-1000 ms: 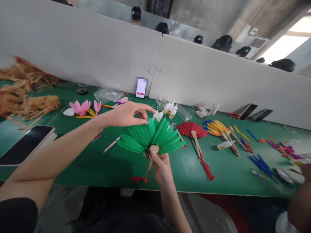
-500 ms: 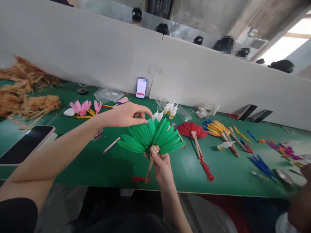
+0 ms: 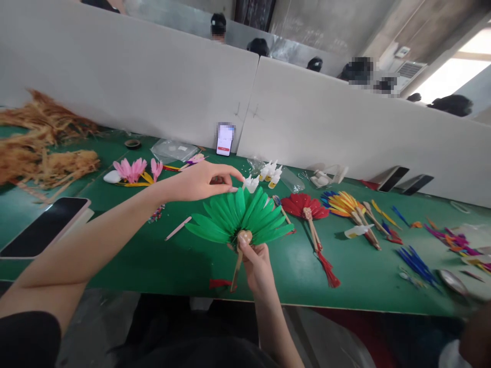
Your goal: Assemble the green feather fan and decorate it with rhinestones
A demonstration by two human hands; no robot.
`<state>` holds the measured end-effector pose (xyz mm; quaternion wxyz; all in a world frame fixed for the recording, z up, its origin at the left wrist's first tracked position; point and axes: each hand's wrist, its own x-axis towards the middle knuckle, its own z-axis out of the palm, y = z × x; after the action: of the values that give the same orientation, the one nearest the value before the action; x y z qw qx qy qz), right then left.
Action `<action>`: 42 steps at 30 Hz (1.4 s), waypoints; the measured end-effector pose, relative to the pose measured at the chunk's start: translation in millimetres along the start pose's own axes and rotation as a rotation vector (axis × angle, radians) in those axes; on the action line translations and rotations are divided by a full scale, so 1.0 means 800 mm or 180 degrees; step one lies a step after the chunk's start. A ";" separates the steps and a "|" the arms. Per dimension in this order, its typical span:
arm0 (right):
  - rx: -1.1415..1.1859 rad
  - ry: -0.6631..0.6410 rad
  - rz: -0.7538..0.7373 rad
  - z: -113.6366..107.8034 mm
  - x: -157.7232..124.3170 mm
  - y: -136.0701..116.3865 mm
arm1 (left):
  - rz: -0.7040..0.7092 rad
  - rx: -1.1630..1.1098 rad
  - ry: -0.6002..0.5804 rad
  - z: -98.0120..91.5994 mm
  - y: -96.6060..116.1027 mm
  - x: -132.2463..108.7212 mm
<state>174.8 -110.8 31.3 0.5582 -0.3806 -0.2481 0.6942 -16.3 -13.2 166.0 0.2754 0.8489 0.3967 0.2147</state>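
Green feathers spread from a feather fan [image 3: 238, 214] with a wooden heart-shaped piece at the base and a slim wooden handle. My right hand [image 3: 259, 263] grips the fan just below that base, thumb pressed on the wood. Above the fan's upper edge hovers my left hand [image 3: 217, 181], index finger stretched out and thumb apart from it, with nothing visible between them. Its fingertips are close to the top feathers; whether they touch I cannot tell. A red tassel [image 3: 219, 282] lies beside the lower end of the handle.
Several glue bottles [image 3: 270, 173] stand behind the fan. A red feather fan [image 3: 306, 207] and a yellow-and-blue feather fan [image 3: 343, 204] lie to the right. Leftward are pink feathers [image 3: 130, 169], pink tweezers [image 3: 178, 228] and a phone [image 3: 46, 225]. Another phone [image 3: 224, 139] leans on the partition [image 3: 169, 92].
Both hands and the fan keep nearly the same pose. The whole view has shifted slightly. At the right edge, another person's hand has moved down, mostly out of view.
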 end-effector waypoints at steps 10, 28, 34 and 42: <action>-0.0079 0.0077 0.0082 0.002 -0.003 -0.001 | 0.0035 0.0040 0.0168 0.008 0.009 0.007; -0.0069 0.0273 0.0102 -0.002 -0.002 0.003 | -0.0072 -0.0187 0.0067 0.003 0.008 0.001; -0.0061 0.0227 0.0058 0.000 -0.002 0.003 | 0.0078 -0.0158 0.0126 0.005 0.010 0.008; 0.0001 0.0171 0.0026 -0.001 0.001 0.001 | -0.0210 -0.0140 -0.0049 0.002 -0.010 0.011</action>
<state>174.7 -110.6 30.4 0.5619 -0.4001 -0.2314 0.6861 -14.6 -2.1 161.3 0.3039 0.8307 0.4176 0.2076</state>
